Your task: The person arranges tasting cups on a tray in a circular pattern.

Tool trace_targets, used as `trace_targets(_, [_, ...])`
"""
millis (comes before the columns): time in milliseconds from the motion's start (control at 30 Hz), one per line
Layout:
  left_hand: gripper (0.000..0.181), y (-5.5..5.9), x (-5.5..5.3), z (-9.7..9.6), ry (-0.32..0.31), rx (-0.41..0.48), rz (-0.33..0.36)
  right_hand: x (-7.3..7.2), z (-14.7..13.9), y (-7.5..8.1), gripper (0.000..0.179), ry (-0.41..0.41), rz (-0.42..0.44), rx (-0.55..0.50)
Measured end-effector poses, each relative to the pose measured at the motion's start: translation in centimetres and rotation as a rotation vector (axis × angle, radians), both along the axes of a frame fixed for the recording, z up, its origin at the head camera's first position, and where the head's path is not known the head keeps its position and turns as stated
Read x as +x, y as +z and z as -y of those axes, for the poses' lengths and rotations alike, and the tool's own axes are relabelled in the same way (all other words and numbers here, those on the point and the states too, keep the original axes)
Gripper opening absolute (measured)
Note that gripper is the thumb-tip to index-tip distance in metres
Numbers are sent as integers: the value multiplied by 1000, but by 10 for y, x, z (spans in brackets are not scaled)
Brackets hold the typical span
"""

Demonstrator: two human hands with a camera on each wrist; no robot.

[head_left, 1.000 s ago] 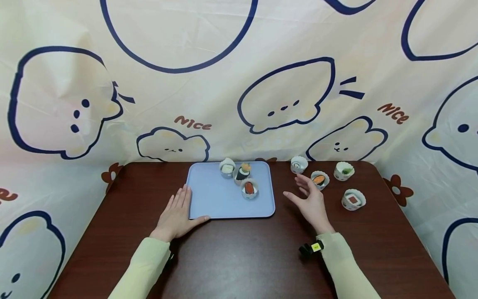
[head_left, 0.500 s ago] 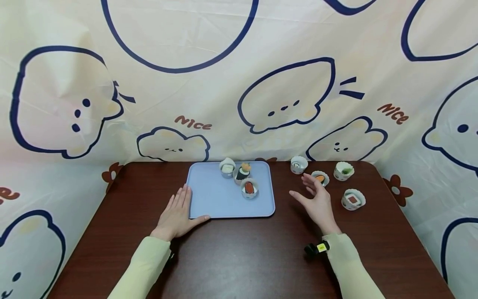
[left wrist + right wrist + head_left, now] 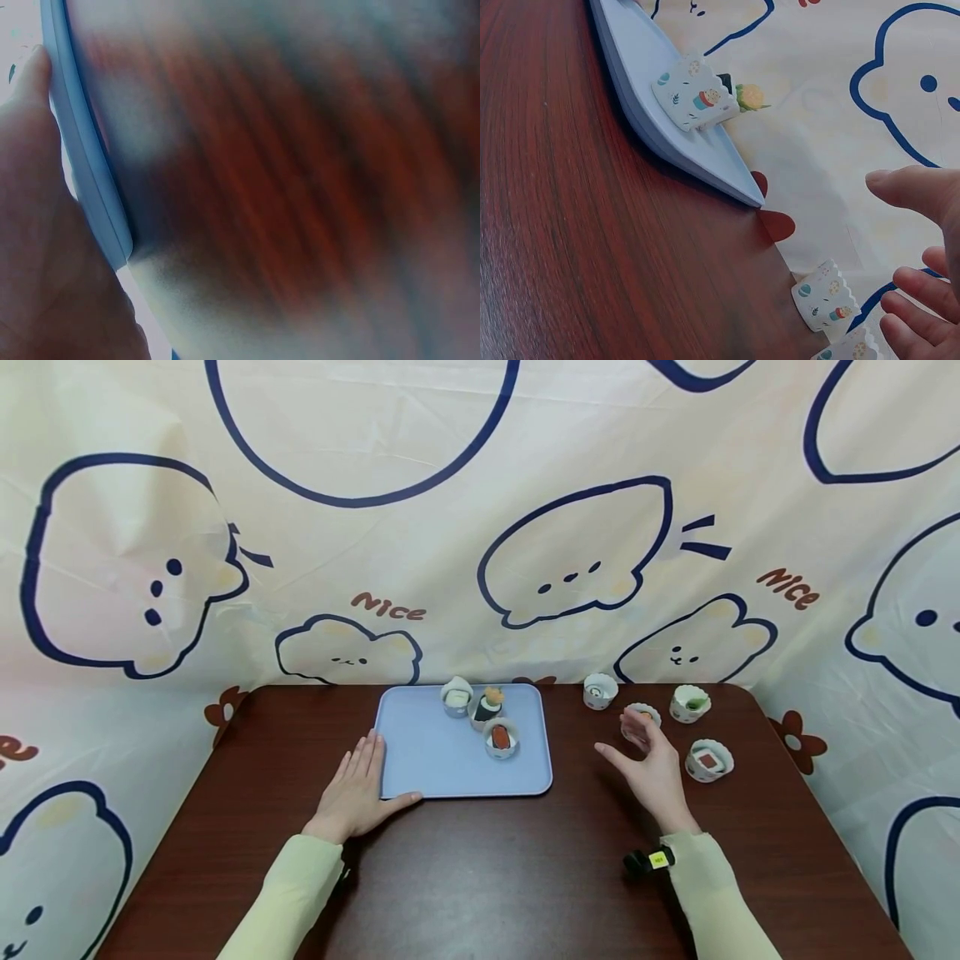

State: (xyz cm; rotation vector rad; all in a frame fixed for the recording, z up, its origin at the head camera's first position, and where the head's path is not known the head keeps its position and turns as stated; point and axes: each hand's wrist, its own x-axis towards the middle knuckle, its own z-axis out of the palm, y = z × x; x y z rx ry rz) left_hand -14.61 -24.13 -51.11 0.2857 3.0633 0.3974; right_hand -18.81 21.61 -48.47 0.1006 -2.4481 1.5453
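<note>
A light blue tray point(image 3: 442, 760) lies on the dark wooden table point(image 3: 487, 860) and carries three paper cups of toy sushi point(image 3: 501, 737). My left hand point(image 3: 358, 785) lies flat on the table, fingers along the tray's left edge and thumb at its front corner; the left wrist view is blurred but shows the tray rim point(image 3: 82, 150). My right hand point(image 3: 637, 747) hovers open with fingers spread and curved, just in front of a cup with orange sushi point(image 3: 643, 715), partly hiding it. It holds nothing. In the right wrist view the fingers point(image 3: 919, 300) hang beside a cup point(image 3: 825, 296).
Three more cups stand right of the tray: one at the back point(image 3: 600, 690), one with green filling point(image 3: 690, 702), one with red filling point(image 3: 708, 760). A printed cloth backdrop point(image 3: 480, 527) walls the table's back and sides. A black wrist camera point(image 3: 643, 861) sits on my right sleeve.
My right hand has moved right and away from me, from beside the tray to the orange-sushi cup, which it now partly covers. The left hand and the tray have stayed put.
</note>
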Motion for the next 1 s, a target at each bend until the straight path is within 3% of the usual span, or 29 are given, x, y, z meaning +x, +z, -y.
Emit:
trace_targets(200, [123, 5, 1, -2, 0, 1, 5, 2, -5, 2, 71, -28, 4, -2])
trace_targets(500, [125, -2, -1, 0, -15, 15, 3, 2, -13, 4, 75, -53, 35, -3])
trace_targets(800, [121, 6, 1, -2, -2, -5, 3, 5, -23, 6, 76, -73, 9, -4])
trace_targets(1000, [122, 3, 1, -2, -8, 19, -9, 9, -29, 13, 75, -108, -12, 18])
